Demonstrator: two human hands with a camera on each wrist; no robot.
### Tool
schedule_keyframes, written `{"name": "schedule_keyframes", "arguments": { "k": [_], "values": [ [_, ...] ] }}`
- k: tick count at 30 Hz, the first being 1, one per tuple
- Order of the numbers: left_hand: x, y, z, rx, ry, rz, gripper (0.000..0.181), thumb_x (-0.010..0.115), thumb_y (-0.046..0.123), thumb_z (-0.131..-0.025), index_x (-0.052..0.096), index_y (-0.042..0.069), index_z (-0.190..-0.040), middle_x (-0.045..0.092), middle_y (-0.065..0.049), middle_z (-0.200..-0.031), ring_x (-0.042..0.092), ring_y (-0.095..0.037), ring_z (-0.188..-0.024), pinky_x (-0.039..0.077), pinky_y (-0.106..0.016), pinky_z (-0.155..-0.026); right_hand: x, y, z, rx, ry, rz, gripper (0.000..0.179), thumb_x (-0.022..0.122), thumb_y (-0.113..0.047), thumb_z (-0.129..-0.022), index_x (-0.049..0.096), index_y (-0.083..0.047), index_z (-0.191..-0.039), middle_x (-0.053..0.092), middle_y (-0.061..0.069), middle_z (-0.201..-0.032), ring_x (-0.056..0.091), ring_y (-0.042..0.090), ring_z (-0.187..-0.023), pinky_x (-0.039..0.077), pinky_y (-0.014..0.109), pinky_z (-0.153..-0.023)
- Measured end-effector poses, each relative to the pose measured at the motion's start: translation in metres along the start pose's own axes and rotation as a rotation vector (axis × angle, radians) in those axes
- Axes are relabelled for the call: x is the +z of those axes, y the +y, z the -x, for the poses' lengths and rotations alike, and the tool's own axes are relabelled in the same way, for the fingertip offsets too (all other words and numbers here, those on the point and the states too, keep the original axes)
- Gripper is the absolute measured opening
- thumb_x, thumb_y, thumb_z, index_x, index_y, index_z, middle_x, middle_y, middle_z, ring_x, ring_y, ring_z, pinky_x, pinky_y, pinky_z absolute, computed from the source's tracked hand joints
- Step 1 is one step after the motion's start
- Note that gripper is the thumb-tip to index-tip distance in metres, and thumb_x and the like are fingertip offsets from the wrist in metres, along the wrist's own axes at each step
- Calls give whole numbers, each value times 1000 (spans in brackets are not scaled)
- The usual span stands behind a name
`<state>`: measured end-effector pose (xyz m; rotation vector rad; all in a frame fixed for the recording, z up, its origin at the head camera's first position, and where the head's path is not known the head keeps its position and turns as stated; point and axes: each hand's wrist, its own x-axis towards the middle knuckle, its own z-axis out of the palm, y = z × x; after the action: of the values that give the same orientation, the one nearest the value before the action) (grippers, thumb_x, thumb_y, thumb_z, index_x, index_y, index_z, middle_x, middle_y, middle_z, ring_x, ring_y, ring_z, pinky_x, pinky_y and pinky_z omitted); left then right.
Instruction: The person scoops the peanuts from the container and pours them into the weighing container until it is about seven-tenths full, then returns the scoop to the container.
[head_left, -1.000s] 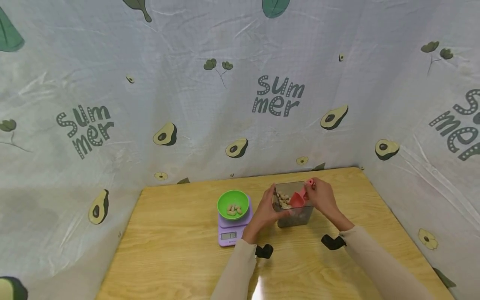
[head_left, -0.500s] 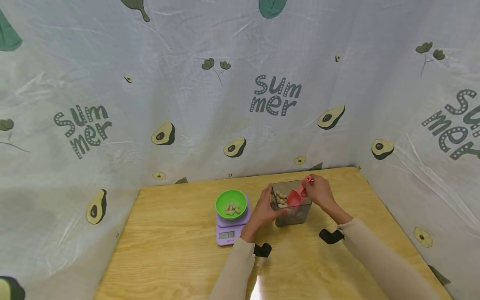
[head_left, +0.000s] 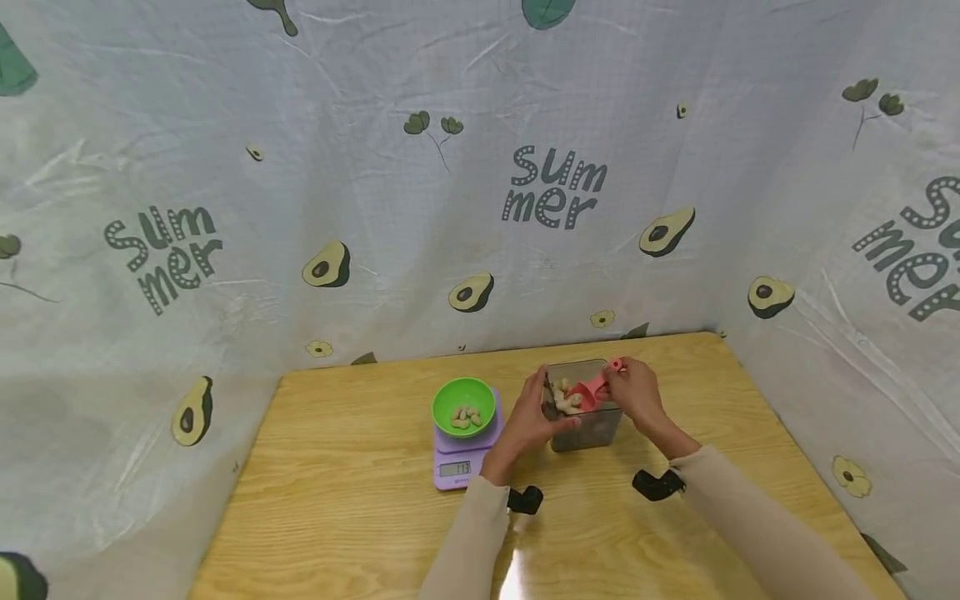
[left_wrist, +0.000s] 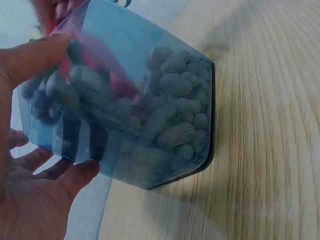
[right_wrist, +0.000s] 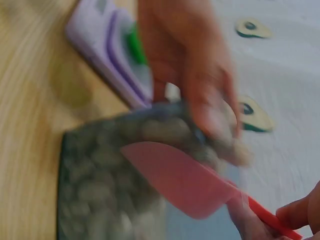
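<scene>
A see-through grey container (head_left: 597, 431) of peanuts (left_wrist: 177, 85) in their shells stands on the table, right of the scale. My left hand (head_left: 528, 419) grips its left side, thumb over the near wall and fingers spread along the other side. With my right hand (head_left: 637, 394) I pinch the handle of a red scoop (head_left: 587, 395) above the right rim. The scoop's bowl dips inside the container among the peanuts, some heaped at its left. In the right wrist view the scoop (right_wrist: 180, 177) is seen through the container wall, thumb and finger (right_wrist: 297, 212) on its handle.
Left of the container, a purple kitchen scale (head_left: 444, 481) carries a green bowl (head_left: 463, 390) with several peanuts (head_left: 467, 417) in it. Its display looks to read 113. A printed cloth (head_left: 420, 225) hangs behind and beside the wooden table (head_left: 345, 467).
The scoop's bowl has shifted left and tipped flatter inside the container, and peanuts have bunched up at the left. My left hand keeps its grip; the bowl and scale stay put.
</scene>
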<state>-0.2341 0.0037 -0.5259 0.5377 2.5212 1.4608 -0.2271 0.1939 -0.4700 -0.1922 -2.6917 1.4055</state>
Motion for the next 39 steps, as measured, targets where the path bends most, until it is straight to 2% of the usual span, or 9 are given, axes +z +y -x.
{"name": "schedule_keyframes", "arguments": {
  "k": [3,6,12,20,25,31,37,39],
  "values": [
    [1,-1,-1,7,-6,5,106,78,44,-82,9,21,-160,19,-10,-164,35,-33,-145,42,-49,-110,7,1,0,35,-36,-46,28,47,-15,-103,59,9,-109,71,20,-84,70,16,-64,55,24,-55],
    [3,-2,-1,14,-12,2,106,77,45,-82,8,23,-160,18,-10,-164,35,-33,-145,43,-48,-109,8,1,-2,71,-35,-92,31,47,-17,-103,58,9,-114,71,18,-83,71,17,-66,57,26,-58],
    [1,-2,-1,2,-2,27,106,79,43,-81,10,25,-160,19,-9,-164,33,-33,-146,42,-49,-110,-9,5,-9,269,-66,-398,41,42,-18,-106,47,14,-132,67,0,-75,70,5,-65,59,26,-72],
    [0,-1,1,7,-9,26,108,79,44,-81,7,26,-160,18,-10,-164,34,-33,-145,44,-47,-109,-25,16,-7,367,-101,-702,49,38,-17,-107,30,14,-144,68,-5,-73,71,3,-67,57,19,-72],
    [0,-2,2,0,-16,24,108,78,45,-81,6,27,-160,17,-10,-164,31,-35,-147,41,-51,-110,-32,18,-6,403,-67,-788,44,38,-18,-107,35,9,-141,68,-4,-74,71,2,-67,57,18,-73],
    [-1,0,2,16,-7,-5,112,78,45,-81,2,22,-160,11,-10,-166,24,-35,-150,33,-55,-115,-41,13,-7,385,-47,-857,20,39,-17,-107,47,-2,-118,67,-2,-75,72,4,-68,58,20,-75],
    [-14,10,6,33,40,-62,113,77,48,-81,4,17,-160,10,-10,-167,22,-33,-151,31,-53,-117,-43,-3,-5,349,-77,-903,20,39,-16,-106,46,0,-116,65,0,-77,72,5,-71,58,21,-77],
    [-21,14,11,26,59,-66,112,76,49,-81,3,19,-160,11,-10,-166,22,-34,-151,32,-54,-116,-42,-8,-4,348,-95,-927,20,39,-15,-106,46,0,-117,64,1,-79,72,6,-72,58,21,-78]
  ]
}}
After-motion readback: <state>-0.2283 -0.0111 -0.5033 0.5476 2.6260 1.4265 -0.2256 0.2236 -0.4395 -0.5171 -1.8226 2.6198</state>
